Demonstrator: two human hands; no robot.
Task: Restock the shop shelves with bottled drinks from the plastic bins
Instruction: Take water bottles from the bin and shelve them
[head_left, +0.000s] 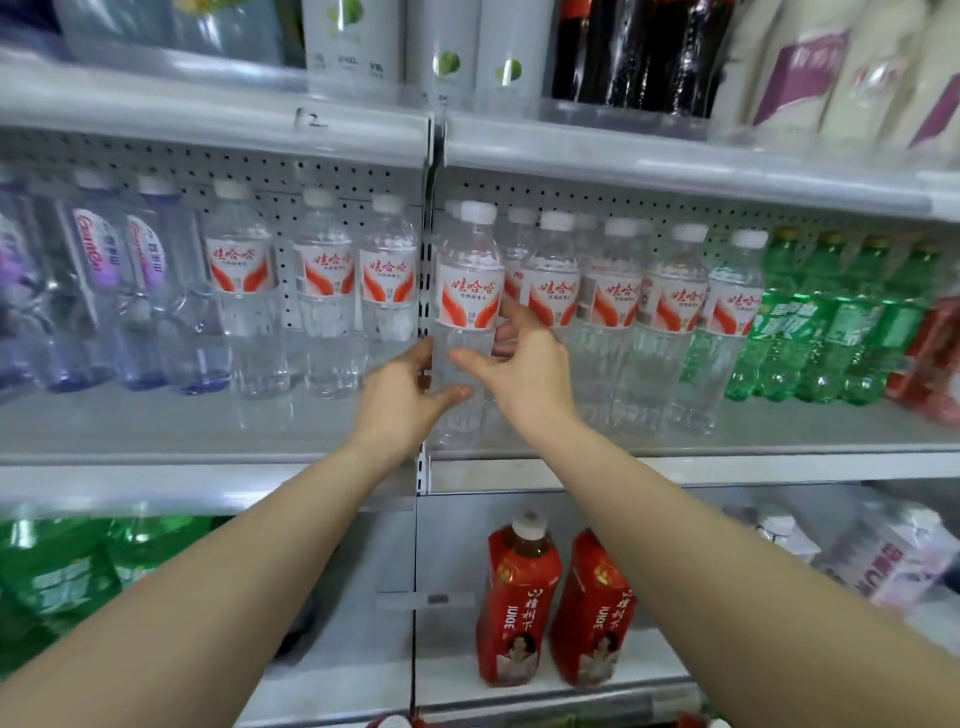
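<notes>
both hands on one water bottle (469, 296), upright at the front edge of the middle shelf (156, 431), right where the two bays meet at the slotted post (427, 249). left hand (402, 400) wraps the clear lower body from the left, thumb curled across the front. right hand (524, 374) grips from the right, thumb over the front just under the label, fingers (511, 314) curled round the far side, touching the label edge. so both sets of fingers are closed round the same bottle, neither open.

why two hands: my guess is a low grip on both sides keeps it plumb and lets me turn the label to face out like the rest. the label does face front.

why here: it leads the row of same-brand water (613, 301) that runs right, and three more (322, 280) stand left of the post, so same goes with same. green soda (810, 322) sits beyond on the right, purple-label water (98, 254) at far left, red juice (519, 597) on the shelf below.

can't tell if the base is fully down, it blurs into the shelf. bins not in view. judged step: seating and squaring this bottle, then let go.
</notes>
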